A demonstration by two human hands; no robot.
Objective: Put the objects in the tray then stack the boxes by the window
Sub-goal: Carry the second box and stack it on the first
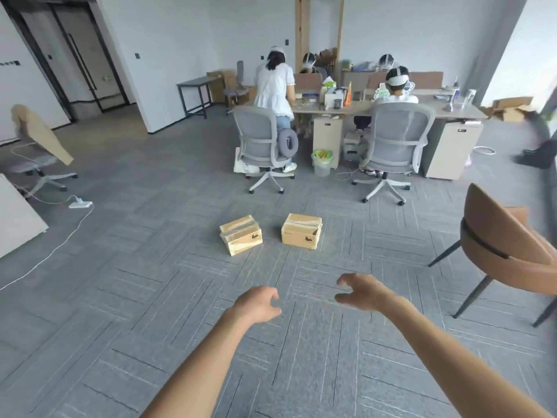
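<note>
Two small cardboard boxes sit apart on the grey carpet in front of me. The left box (241,234) is turned at an angle; the right box (301,230) stands a little taller, taped on top. Both my arms reach forward above the floor, short of the boxes. My left hand (257,304) is open with curled fingers and holds nothing. My right hand (360,291) is also open, thumb and fingers spread, empty. No tray is in view.
A brown chair (506,254) stands close on my right. Two grey office chairs (262,143) and a desk (361,108) with several people lie beyond the boxes. A white cable and power strip (80,203) run across the floor at left. A bin (322,161) stands under the desk.
</note>
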